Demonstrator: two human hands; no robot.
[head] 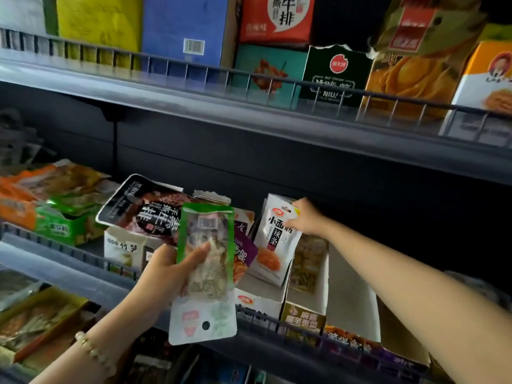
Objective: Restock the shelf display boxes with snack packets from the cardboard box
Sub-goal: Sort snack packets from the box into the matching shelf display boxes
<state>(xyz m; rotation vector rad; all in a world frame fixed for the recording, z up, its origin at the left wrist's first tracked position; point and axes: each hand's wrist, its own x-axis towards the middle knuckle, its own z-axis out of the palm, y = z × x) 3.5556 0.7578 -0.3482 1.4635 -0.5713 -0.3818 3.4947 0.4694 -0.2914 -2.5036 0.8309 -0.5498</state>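
A green-edged plastic snack packet with a clear window (206,261) is held upside down in front of the middle shelf, its barcode near the top and its white header with a hang hole pointing down. The left hand (163,275) grips it from the left side, thumb laid across the clear front and the other fingers curled behind it. A pale beaded bracelet (94,353) sits on that wrist.

Just to the right, the right hand (304,217) reaches into the shelf with its fingers bent onto the top corner of a white snack packet with black characters and an orange picture (277,239), pinching it. This packet stands tilted at the front of a row of similar packets inside a white open-topped cardboard display box (257,302). Purple packets (243,250) lean beside it on the left, partly hidden behind the green one. On the right, touching, stands another open display box holding yellowish packets (307,261).

Left of the hands, a large black packet with white lettering (144,206) lies across a white box. On the upper shelf behind a wire rail (249,76) stand a blue carton (182,29), a red carton (277,18) and a dark green carton (335,73).
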